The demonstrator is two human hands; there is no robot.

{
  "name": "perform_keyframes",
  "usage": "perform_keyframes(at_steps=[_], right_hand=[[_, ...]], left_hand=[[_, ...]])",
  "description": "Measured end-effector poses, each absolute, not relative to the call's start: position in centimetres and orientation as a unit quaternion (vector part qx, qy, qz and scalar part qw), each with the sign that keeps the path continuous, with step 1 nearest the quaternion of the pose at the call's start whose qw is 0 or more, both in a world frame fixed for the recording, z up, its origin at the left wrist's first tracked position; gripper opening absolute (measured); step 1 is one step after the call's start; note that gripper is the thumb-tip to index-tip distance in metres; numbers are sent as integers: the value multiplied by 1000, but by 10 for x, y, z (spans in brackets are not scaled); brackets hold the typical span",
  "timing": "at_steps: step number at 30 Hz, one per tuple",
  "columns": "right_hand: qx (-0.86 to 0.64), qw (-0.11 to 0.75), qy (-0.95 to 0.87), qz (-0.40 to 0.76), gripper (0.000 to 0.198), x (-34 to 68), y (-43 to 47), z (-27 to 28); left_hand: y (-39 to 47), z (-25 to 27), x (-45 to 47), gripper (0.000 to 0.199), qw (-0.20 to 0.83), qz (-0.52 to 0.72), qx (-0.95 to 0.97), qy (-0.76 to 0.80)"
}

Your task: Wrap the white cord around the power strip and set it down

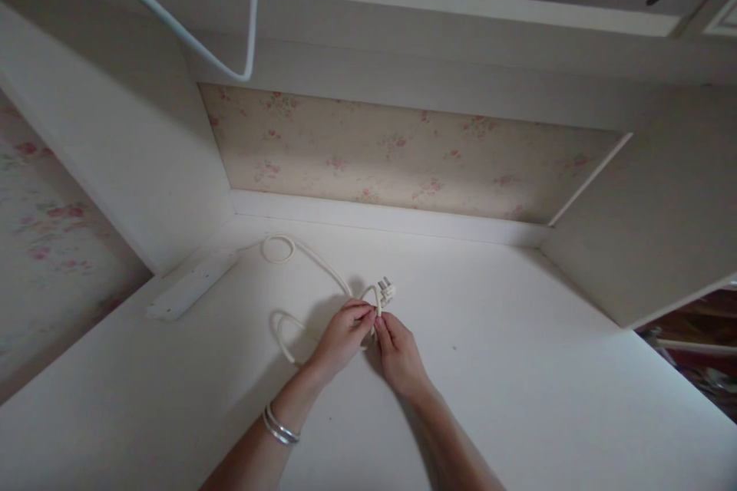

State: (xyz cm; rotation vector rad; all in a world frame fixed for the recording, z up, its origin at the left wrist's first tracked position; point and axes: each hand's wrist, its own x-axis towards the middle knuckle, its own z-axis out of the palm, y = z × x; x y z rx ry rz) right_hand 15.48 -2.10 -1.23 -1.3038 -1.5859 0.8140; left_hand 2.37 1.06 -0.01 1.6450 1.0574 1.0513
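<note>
OK, both hands are on the white cord (322, 265), out over the middle of the worktop (489, 391). Left hand (348, 331) has thumb and fingertips pinched together on it; right hand (398, 345) pinches right beside, thumb almost meeting the left's. No real gap between fingers on either that I can see.

Key relation: the plug (388, 292) sits just beyond the fingertips, a touch nearer the right hand, prongs pointing away from the person. The pinched bit of cord runs roughly away from the body, straight between the two hands — exact wrap there is hidden by the fingers. Can't tell if the plug touches the surface.

Cord is thin, off-white, slack: one small loop near the back edge, another bend left of the left hand. Far end runs to the white power strip (193, 284), well off to the left, long axis slanting from near-left to far-right — left hand's side. Plug is pale, with metal prongs.
</note>
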Motion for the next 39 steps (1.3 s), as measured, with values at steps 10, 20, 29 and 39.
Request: perform_keyframes(at_steps=[10,20,29,39], right_hand=[[-536,411,-703,224,29,156,-23,-17],[-610,310,-725,79,31,154,-28,-17],[-642,427,-621,142,36,154,-21,-13],[-612,585,-354,398,42,173,-5,-23]], left_hand=[[12,7,19,24,475,392,664,425],[9,5,22,23,328,363,746,452],[5,-3,26,22,257,362,749,492],[9,5,15,28,278,412,702,511]])
